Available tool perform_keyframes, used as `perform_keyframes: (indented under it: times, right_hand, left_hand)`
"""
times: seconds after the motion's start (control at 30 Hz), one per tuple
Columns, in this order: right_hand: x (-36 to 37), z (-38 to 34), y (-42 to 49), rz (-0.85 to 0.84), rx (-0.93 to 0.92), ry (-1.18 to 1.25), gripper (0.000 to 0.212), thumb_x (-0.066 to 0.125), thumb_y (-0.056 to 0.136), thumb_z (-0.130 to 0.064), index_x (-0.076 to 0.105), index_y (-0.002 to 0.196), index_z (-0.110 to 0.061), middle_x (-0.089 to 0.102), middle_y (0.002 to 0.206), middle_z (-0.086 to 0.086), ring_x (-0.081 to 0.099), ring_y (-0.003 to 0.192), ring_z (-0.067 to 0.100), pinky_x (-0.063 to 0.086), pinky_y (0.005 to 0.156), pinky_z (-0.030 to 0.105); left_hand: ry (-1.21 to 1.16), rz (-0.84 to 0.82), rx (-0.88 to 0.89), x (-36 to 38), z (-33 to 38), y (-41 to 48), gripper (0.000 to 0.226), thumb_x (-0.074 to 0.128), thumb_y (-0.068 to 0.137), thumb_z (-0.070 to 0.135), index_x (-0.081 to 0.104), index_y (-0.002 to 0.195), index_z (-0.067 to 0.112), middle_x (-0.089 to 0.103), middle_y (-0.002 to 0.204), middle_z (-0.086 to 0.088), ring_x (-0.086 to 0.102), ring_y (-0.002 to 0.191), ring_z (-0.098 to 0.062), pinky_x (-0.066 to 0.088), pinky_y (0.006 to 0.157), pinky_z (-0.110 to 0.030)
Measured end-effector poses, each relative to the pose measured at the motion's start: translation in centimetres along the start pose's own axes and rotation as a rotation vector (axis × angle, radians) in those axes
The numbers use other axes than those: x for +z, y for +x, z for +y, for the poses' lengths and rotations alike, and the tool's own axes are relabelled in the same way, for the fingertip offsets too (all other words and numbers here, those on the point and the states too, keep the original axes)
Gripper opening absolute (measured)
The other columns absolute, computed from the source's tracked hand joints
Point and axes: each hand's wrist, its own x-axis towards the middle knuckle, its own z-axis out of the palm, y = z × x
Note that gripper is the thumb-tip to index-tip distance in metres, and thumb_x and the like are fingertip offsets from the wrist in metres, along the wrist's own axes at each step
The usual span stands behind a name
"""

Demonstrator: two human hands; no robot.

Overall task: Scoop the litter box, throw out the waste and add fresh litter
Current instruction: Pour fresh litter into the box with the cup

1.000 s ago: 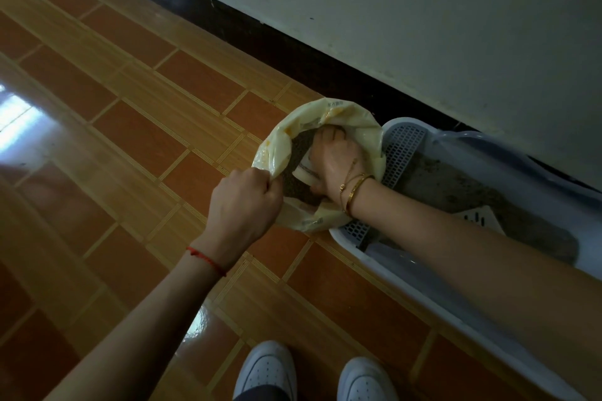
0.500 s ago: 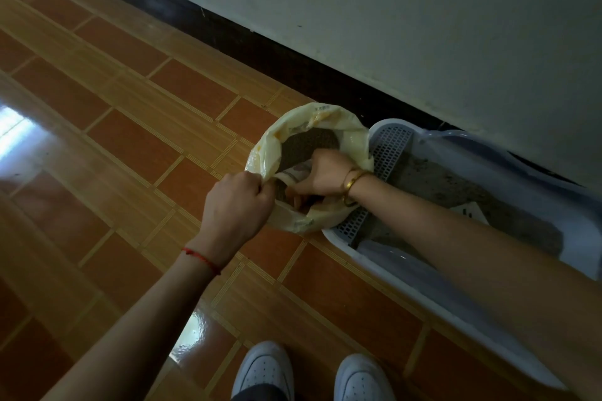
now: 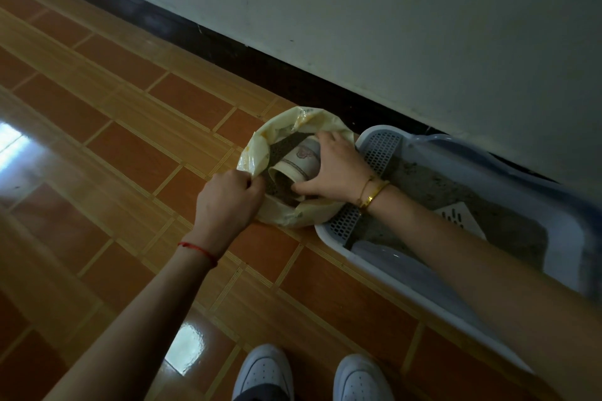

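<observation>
A pale yellow litter bag [image 3: 257, 146] stands open on the tiled floor, beside the left end of the litter box [image 3: 433, 293]. My left hand [image 3: 228, 202] pinches the bag's near rim and holds it open. Inside the bag's mouth, my right hand [image 3: 335, 169] grips a patterned paper cup [image 3: 301, 158], tipped on its side with brown litter at its mouth. The white and blue box holds grey litter [image 3: 508, 228], and a white slotted scoop [image 3: 457, 216] lies in it, partly hidden by my right forearm.
The box runs along the dark skirting [image 3: 228, 45] of a pale wall [image 3: 391, 26]. A perforated grid [image 3: 378, 150] forms the box's left end. My white shoes [image 3: 264, 371] stand at the bottom edge. Glossy orange tiles [image 3: 97, 140] stretch to the left.
My right hand has drawn the cup up out of the bag's depth, so the cup with litter shows now. The left hand keeps its hold on the rim.
</observation>
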Motion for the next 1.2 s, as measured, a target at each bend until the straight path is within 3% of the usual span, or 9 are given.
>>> perform_keyframes:
  times: [0.1, 0.3, 0.4, 0.5, 0.67, 0.8, 1.0, 1.13, 1.2]
  right_hand:
    - [-0.2, -0.1, -0.5, 0.039, -0.017, 0.021, 0.097, 0.079, 0.062, -0.052, 0.033, 0.137, -0.012, 0.037, 0.137, 0.007, 0.036, 0.129, 0.023, 0.04, 0.105, 0.038]
    - [-1.9, 0.1, -1.6, 0.036, 0.105, 0.215, 0.09, 0.079, 0.067, -0.05, 0.038, 0.137, -0.011, 0.043, 0.137, 0.006, 0.044, 0.124, 0.021, 0.043, 0.095, 0.031]
    - [-3.0, 0.2, -2.4, 0.026, 0.151, 0.406, 0.075, 0.079, 0.07, -0.045, 0.046, 0.13, -0.012, 0.053, 0.119, -0.002, 0.051, 0.111, 0.014, 0.045, 0.087, 0.025]
    - [-3.6, 0.6, -2.9, -0.005, 0.186, 0.601, 0.045, 0.078, 0.072, -0.041, 0.056, 0.106, -0.02, 0.058, 0.095, -0.012, 0.057, 0.095, 0.008, 0.05, 0.082, 0.024]
    - [-3.8, 2.2, -3.1, -0.069, 0.294, 0.957, 0.047, 0.08, 0.066, -0.046, 0.07, 0.102, -0.017, 0.073, 0.102, 0.001, 0.067, 0.099, 0.016, 0.054, 0.09, 0.036]
    - [-4.9, 3.5, -3.9, -0.128, 0.347, 1.164, 0.042, 0.072, 0.079, -0.034, 0.063, 0.114, -0.011, 0.069, 0.112, 0.009, 0.065, 0.105, 0.019, 0.053, 0.088, 0.031]
    - [-6.6, 7.0, -6.1, 0.004, 0.411, 1.249, 0.044, 0.07, 0.082, -0.028, 0.059, 0.119, -0.008, 0.066, 0.115, 0.013, 0.064, 0.108, 0.022, 0.053, 0.089, 0.03]
    - [-6.9, 9.7, -7.9, 0.161, 0.501, 1.111, 0.026, 0.072, 0.08, -0.03, 0.068, 0.1, -0.013, 0.07, 0.105, 0.012, 0.065, 0.103, 0.024, 0.047, 0.101, 0.039]
    - [-6.5, 10.6, -8.7, 0.199, 0.54, 1.04, 0.032, 0.077, 0.074, -0.037, 0.071, 0.095, -0.013, 0.072, 0.103, 0.014, 0.066, 0.103, 0.026, 0.048, 0.1, 0.043]
  left_hand:
    - [-0.007, -0.002, -0.017, -0.1, -0.1, 0.1, 0.049, 0.041, 0.099, 0.035, 0.064, 0.073, 0.001, 0.053, 0.056, -0.006, 0.046, 0.047, -0.019, 0.037, 0.045, -0.027]
    - [-0.005, -0.029, -0.039, -0.4, 0.2, 0.1, 0.051, 0.041, 0.1, 0.037, 0.065, 0.074, 0.0, 0.05, 0.054, -0.004, 0.042, 0.043, -0.016, 0.033, 0.042, -0.022]
    - [-0.027, -0.054, -0.05, -0.6, 0.4, -0.1, 0.054, 0.041, 0.1, 0.044, 0.066, 0.074, 0.004, 0.051, 0.054, -0.002, 0.042, 0.041, -0.012, 0.033, 0.039, -0.02]
    - [-0.034, -0.064, -0.052, -0.8, 0.6, -0.2, 0.054, 0.041, 0.099, 0.047, 0.065, 0.073, 0.006, 0.049, 0.052, -0.001, 0.04, 0.039, -0.011, 0.031, 0.039, -0.02]
    - [0.029, -0.066, -0.036, -1.0, 1.5, -0.4, 0.049, 0.041, 0.101, 0.039, 0.059, 0.066, 0.01, 0.046, 0.05, 0.002, 0.038, 0.038, -0.008, 0.03, 0.038, -0.017]
    - [0.076, -0.074, -0.042, -0.6, 1.9, -0.5, 0.047, 0.04, 0.102, 0.035, 0.064, 0.076, 0.005, 0.049, 0.054, 0.001, 0.041, 0.042, -0.009, 0.031, 0.039, -0.015]
    - [0.12, -0.085, -0.049, -0.3, 1.8, 0.0, 0.047, 0.041, 0.101, 0.034, 0.06, 0.07, 0.004, 0.051, 0.057, -0.005, 0.044, 0.047, -0.018, 0.038, 0.048, -0.026]
    - [0.153, -0.078, -0.051, 0.1, 1.9, 0.1, 0.048, 0.039, 0.101, 0.034, 0.061, 0.07, 0.004, 0.052, 0.059, -0.007, 0.046, 0.05, -0.021, 0.039, 0.05, -0.028]
    - [0.163, -0.082, -0.047, 0.4, 2.1, 0.0, 0.048, 0.039, 0.101, 0.034, 0.059, 0.067, 0.006, 0.051, 0.058, -0.006, 0.044, 0.048, -0.019, 0.036, 0.047, -0.026]
